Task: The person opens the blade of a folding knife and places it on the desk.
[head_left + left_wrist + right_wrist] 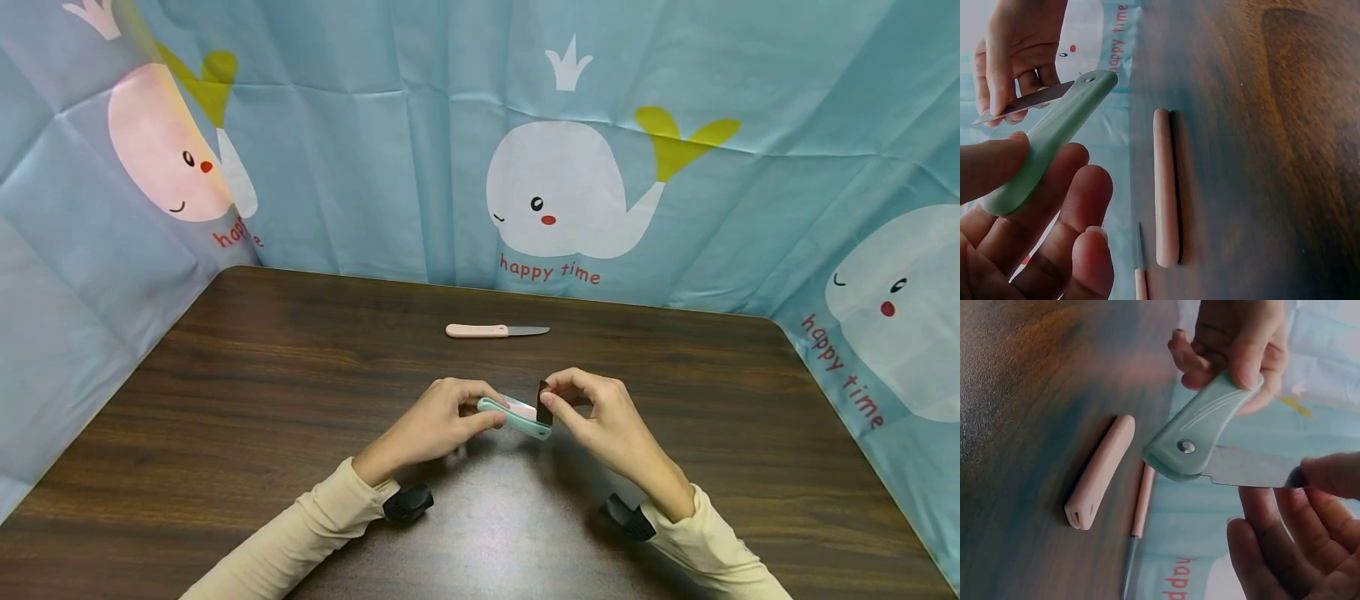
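A folding knife with a mint-green handle (1200,428) is held between both hands. My left hand (446,421) grips the handle near its rear end, thumb on one side and fingers on the other. The metal blade (1247,467) stands out from the handle at an angle, partly unfolded about a round rivet. With thumb and fingers, my right hand (603,417) pinches the blade close to its tip. Below the hands, a pink sheath (1166,187) with a slot in its end lies on the table, partly hidden behind the folding knife in the head view.
Farther back on the dark wood table (300,358) lies a fixed knife with a pink handle (476,332), its blade toward the right. A light blue curtain (442,167) printed with whales hangs right behind the table and along both sides.
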The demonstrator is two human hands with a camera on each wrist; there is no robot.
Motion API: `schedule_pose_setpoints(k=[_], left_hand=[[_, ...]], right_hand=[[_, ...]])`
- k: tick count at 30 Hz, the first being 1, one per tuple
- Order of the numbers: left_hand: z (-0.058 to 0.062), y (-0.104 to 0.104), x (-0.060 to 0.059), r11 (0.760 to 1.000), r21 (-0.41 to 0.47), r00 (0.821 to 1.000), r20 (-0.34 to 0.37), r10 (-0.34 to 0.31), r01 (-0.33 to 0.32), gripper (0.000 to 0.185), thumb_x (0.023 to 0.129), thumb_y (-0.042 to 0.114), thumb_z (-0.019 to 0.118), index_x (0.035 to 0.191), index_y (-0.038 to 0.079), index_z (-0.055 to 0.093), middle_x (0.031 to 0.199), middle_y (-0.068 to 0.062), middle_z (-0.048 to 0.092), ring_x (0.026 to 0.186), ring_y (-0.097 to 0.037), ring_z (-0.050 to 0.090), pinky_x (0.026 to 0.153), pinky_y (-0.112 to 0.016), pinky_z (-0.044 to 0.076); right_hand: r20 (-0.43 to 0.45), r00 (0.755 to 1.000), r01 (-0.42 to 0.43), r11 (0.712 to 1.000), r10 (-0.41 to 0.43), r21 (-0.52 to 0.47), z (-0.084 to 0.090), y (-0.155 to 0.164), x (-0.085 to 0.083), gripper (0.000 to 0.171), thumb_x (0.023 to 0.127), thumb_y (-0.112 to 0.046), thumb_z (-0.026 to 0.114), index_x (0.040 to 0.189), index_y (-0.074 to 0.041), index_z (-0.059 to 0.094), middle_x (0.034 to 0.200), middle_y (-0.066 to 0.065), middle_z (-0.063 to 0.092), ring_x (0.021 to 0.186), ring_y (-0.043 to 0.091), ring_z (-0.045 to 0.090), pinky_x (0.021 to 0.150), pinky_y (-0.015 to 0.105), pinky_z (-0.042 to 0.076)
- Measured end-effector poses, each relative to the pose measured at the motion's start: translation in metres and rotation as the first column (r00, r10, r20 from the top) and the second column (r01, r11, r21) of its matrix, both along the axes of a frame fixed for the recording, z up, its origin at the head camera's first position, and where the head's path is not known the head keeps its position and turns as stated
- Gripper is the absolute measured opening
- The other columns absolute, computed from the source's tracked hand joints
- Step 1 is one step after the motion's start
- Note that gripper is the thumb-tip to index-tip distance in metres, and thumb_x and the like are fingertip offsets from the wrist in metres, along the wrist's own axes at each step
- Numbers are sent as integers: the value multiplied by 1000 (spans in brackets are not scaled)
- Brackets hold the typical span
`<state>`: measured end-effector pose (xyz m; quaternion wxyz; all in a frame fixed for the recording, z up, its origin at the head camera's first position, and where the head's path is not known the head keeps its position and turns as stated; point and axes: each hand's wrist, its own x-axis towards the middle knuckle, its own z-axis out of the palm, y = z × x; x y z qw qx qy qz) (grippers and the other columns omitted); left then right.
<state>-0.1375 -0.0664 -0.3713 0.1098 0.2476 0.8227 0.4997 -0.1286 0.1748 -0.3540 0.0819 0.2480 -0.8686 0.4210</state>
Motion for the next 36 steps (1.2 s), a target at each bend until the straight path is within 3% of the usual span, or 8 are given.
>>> schedule_pose_setpoints(k=[7,14,20,30,33,36], left_hand=[[0,0,0,1000,-6,1000,-4,-7,7,11,93,19,69,102,12,74,84,-10,75,58,-3,54,54,-18,42],[-2,-1,-2,1000,15,1000,0,4,-4,12,94,17,67,103,11,73,80,-11,74,64,-20,66,54,-21,45],[-3,-4,-6,997,71,1000,10,23,-24,12,94,15,67,103,9,73,79,-15,74,71,-29,71,55,-21,44],[2,-11,-12,991,118,998,-26,62,-58,12,96,13,65,105,10,72,81,-13,75,71,-26,69,61,-20,42],[2,-13,-13,988,136,997,-4,80,-78,12,96,12,64,105,11,72,81,-13,75,64,-21,63,57,-21,40],[2,-14,-15,982,168,996,35,81,-86,13,97,12,63,107,10,71,82,-16,75,63,-20,63,56,-26,47]], right_hand=[[-49,997,-53,999,53,-4,0,0,-2,6,90,-12,73,96,-12,75,88,-3,76,74,5,69,65,24,55],[-80,996,-45,999,42,-24,-2,3,-4,4,88,-9,75,92,-10,75,87,-1,77,74,6,71,66,20,55],[-25,1000,12,999,-13,-49,-1,10,-6,3,89,-9,74,92,-9,74,86,3,76,73,6,72,63,21,53],[82,995,53,998,-49,-45,4,24,-10,4,92,-11,71,95,-10,71,83,2,75,72,1,70,62,21,50],[112,992,64,997,-60,-33,6,27,-11,5,92,-13,71,95,-10,71,83,3,76,73,1,70,61,22,49],[149,986,75,997,-71,-25,8,29,-11,6,92,-14,71,96,-10,71,83,3,76,73,1,70,60,22,47]])
